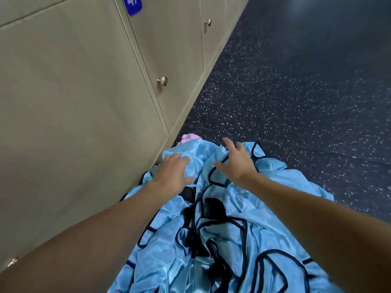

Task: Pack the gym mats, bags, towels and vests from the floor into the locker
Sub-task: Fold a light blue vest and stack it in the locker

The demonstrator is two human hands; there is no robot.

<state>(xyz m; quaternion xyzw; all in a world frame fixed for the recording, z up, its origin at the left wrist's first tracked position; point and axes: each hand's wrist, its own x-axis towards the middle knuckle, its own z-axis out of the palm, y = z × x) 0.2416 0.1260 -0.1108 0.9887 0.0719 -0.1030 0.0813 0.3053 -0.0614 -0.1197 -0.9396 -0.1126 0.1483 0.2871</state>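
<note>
A heap of light blue vests (232, 225) with black trim lies on the dark speckled floor beside the lockers. My left hand (173, 172) rests flat on the far left part of the heap, fingers spread. My right hand (237, 161) hovers over or touches the far edge of the heap, fingers apart, holding nothing. A bit of pink cloth (189, 138) shows just beyond the blue heap. The grey locker doors (84, 102) on the left are all shut.
Round metal knobs (162, 81) stick out from the locker doors, and a blue number plate (132, 4) sits at the top. The dark speckled floor (296, 92) stretches away to the right and ahead.
</note>
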